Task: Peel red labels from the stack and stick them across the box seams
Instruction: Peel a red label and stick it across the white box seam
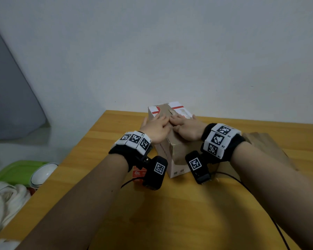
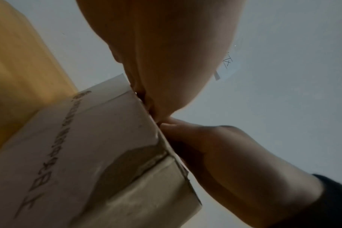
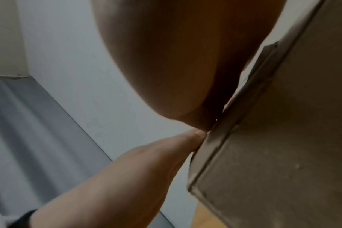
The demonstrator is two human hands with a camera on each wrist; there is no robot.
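A cardboard box [image 1: 175, 159] stands on the wooden table [image 1: 170, 213]. Both hands lie flat on its top, side by side, fingers straight and pressing down along the middle seam. My left hand [image 1: 157, 127] covers the left flap and my right hand [image 1: 185, 126] the right flap; their fingertips meet. Red-and-white labels [image 1: 156, 110] show at the far end of the top, past the fingers. A small red stack [image 1: 139, 173] lies left of the box, partly hidden by the wrist camera. The left wrist view shows the left palm [image 2: 166, 54] on the box edge [image 2: 88, 154]; the right wrist view shows the right palm [image 3: 176, 61] beside the box [image 3: 283, 138].
A flat brown cardboard sheet [image 1: 267, 147] lies on the table right of the box. Off the table's left edge sit a green lid [image 1: 16, 170], a white bowl [image 1: 43, 175] and white cloth [image 1: 5, 199]. A black cable [image 1: 242, 184] trails across the table at right.
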